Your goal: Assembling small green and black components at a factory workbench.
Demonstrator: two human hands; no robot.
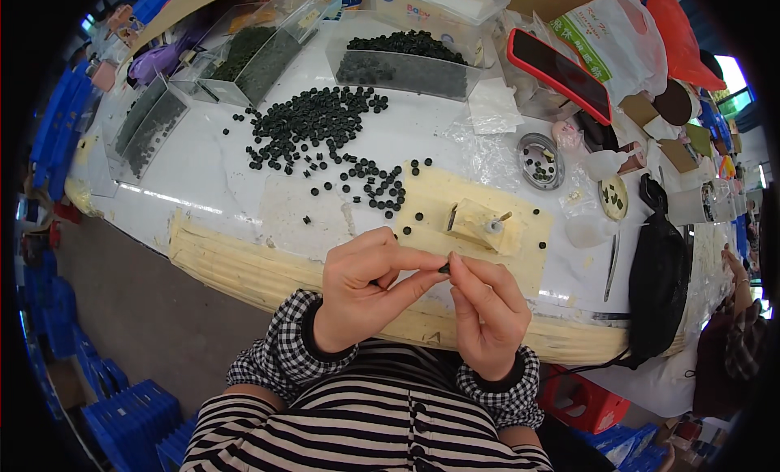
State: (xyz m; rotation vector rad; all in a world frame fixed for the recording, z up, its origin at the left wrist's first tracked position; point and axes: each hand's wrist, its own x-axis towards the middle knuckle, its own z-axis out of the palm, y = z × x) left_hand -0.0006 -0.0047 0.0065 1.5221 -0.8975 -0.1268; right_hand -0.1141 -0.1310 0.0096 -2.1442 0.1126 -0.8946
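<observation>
My left hand [361, 289] and my right hand [491, 313] meet above the table's front edge. Between their fingertips is a small black part [444, 269], pinched from both sides; its shape is mostly covered. Another dark bit shows under the curled fingers of my left hand, too hidden to name. Just beyond my hands stands a yellow-taped block [479, 227] with a short pale tube sticking up. Many small black grooved round parts [313, 123] lie in a loose pile past my left hand, with several strays around the block.
Clear bins of dark parts [402, 62] line the back. To the right are a red-cased phone [561, 74], a round tin [539, 161], tweezers [611, 269] and a black pouch [656, 269]. Yellow padding [236, 257] edges the table. Another person's arm shows far right.
</observation>
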